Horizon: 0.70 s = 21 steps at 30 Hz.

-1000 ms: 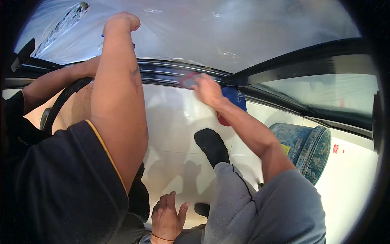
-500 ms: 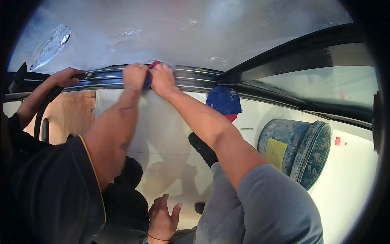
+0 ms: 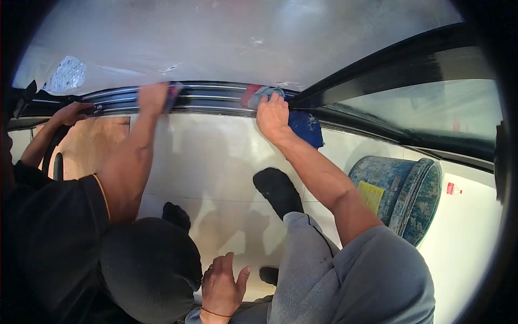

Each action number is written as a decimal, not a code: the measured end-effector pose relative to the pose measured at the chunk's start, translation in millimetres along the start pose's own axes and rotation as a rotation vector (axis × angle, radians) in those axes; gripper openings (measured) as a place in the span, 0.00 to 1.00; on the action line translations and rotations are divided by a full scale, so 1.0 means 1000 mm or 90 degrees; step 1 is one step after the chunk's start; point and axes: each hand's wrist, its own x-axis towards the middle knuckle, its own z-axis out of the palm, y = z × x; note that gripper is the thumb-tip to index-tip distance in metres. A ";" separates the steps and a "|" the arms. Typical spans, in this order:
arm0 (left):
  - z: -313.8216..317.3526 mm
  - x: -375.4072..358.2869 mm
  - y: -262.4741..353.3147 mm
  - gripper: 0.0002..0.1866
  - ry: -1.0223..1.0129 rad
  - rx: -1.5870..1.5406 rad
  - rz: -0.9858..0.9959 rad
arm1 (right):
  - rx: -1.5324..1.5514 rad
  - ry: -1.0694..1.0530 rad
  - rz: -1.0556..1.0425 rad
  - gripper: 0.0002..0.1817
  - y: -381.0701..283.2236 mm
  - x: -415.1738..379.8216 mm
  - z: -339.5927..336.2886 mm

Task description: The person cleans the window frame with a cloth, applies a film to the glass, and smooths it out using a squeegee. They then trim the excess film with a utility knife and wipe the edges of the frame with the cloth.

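Note:
My right hand presses a red and grey-blue rag onto the dark multi-groove sliding-door track, near its right end. The fingers are bent over the cloth and hide part of it. Just beside that wrist lies a dark blue cloth with pale specks, on the floor against the track. My left hand, a thin band at its wrist, hangs low near my legs. Its fingers are apart and hold nothing.
A co-worker at left wipes the track with a blurred hand; their other hand holds a black hose. A dirty bucket lies tipped at right, near a red-labelled bottle piece. A black-framed glass panel rises at right.
My right hand has slid right along the track with the rag. The co-worker's wiping hand has moved left, away from mine. My left hand has stayed nearly in place.

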 end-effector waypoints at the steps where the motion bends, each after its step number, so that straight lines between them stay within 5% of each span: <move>1: 0.002 -0.002 -0.002 0.28 0.023 0.005 0.011 | -0.014 -0.009 -0.003 0.16 -0.002 0.000 0.003; 9: -0.002 -0.024 -0.008 0.29 0.070 -0.071 -0.093 | -0.056 -0.145 -0.013 0.20 -0.003 0.009 -0.001; 14: -0.005 -0.043 0.000 0.31 -0.001 -0.078 -0.265 | 0.017 -0.238 0.000 0.22 0.015 0.032 -0.016; 15: 0.011 -0.052 -0.015 0.29 0.195 0.059 -0.046 | 0.031 -0.245 -0.009 0.21 0.017 0.034 -0.014; 16: 0.013 -0.052 -0.019 0.29 0.247 0.090 0.000 | 0.024 -0.232 -0.008 0.20 0.013 0.035 -0.016; 21: 0.020 -0.052 -0.020 0.29 0.214 0.037 -0.013 | 0.049 -0.127 -0.021 0.20 -0.008 0.027 -0.011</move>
